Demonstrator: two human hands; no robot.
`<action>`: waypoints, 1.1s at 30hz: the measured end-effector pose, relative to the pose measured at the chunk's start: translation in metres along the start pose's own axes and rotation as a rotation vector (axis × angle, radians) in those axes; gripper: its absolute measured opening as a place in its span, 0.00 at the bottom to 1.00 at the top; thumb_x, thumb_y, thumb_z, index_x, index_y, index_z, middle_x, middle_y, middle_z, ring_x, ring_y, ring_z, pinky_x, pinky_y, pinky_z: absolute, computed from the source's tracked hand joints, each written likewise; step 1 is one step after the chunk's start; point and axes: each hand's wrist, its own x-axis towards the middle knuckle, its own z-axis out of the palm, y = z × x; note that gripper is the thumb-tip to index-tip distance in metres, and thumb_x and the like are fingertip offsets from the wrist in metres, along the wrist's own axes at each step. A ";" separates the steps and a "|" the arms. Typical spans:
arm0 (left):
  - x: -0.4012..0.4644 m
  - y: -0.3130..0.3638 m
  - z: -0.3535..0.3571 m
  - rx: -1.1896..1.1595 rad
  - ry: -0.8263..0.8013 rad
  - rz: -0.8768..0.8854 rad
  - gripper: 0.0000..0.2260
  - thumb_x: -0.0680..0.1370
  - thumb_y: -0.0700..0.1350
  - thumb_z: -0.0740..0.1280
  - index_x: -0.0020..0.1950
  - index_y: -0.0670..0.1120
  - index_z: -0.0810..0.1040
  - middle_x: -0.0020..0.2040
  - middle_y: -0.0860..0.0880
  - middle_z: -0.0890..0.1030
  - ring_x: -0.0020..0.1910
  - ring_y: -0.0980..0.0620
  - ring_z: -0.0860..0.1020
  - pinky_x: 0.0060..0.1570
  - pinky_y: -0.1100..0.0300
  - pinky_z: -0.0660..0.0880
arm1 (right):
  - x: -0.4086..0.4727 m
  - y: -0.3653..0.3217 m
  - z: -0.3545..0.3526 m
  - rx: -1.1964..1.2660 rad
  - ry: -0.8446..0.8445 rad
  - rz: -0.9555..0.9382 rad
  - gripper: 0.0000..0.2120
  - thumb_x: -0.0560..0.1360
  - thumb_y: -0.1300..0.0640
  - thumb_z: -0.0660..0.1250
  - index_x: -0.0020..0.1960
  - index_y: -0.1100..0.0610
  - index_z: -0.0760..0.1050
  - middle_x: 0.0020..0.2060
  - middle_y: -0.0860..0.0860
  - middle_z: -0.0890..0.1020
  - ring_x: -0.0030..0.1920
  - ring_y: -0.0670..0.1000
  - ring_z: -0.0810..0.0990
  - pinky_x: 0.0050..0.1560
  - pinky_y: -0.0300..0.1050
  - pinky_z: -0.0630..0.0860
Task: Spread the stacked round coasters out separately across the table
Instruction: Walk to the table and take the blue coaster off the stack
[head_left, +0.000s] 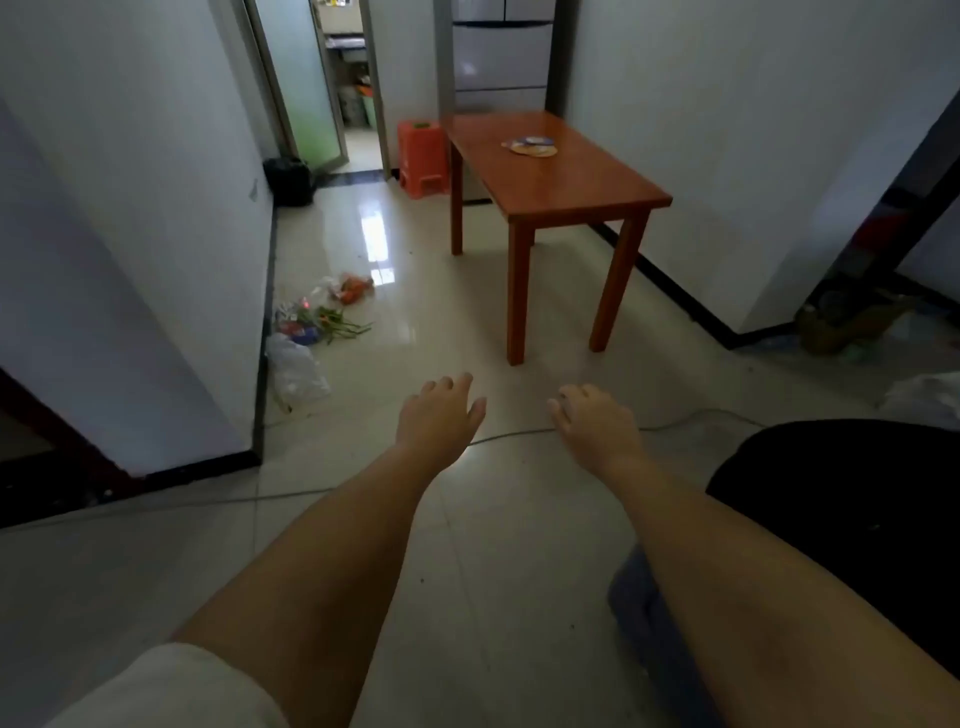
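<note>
While both bare forearms stretch forward from the bottom of the frame, the left hand and the right hand hang palm-down over the glossy pale tiled floor at the centre, well apart from each other and holding nothing. The fingers of the left hand are loosely spread and slightly curled; those of the right hand are also apart and relaxed, empty. A thin pale cable runs across the floor beneath both hands.

The small overlapping pile of round flat coasters, orange and bluish, lies in the upper centre of the frame on the reddish-brown wooden tabletop, towards its far end, well away from the hands. How many coasters there are cannot be told. A red plastic stool stands just left of the table. Against the left wall, in the middle left of the frame, lie plastic bags with green and orange vegetables. A dark rounded object fills the lower right.
</note>
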 end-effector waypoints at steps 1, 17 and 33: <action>0.007 0.000 0.002 -0.016 -0.024 -0.003 0.21 0.81 0.54 0.53 0.71 0.46 0.67 0.63 0.43 0.78 0.61 0.44 0.76 0.56 0.50 0.74 | 0.007 0.001 0.003 0.008 -0.013 0.000 0.18 0.80 0.48 0.54 0.59 0.58 0.74 0.58 0.58 0.78 0.58 0.61 0.77 0.55 0.54 0.74; 0.253 -0.024 0.030 0.000 -0.094 -0.135 0.20 0.81 0.53 0.54 0.69 0.44 0.69 0.63 0.43 0.77 0.61 0.44 0.75 0.56 0.49 0.74 | 0.286 0.029 0.026 -0.018 -0.228 -0.078 0.19 0.80 0.50 0.54 0.59 0.61 0.75 0.58 0.60 0.78 0.59 0.61 0.76 0.57 0.56 0.75; 0.528 -0.208 -0.002 0.018 -0.039 -0.177 0.21 0.81 0.53 0.55 0.67 0.43 0.71 0.64 0.42 0.77 0.61 0.43 0.76 0.58 0.48 0.76 | 0.590 -0.099 0.071 -0.038 -0.236 -0.103 0.19 0.80 0.48 0.55 0.60 0.60 0.74 0.59 0.60 0.76 0.61 0.62 0.75 0.59 0.55 0.74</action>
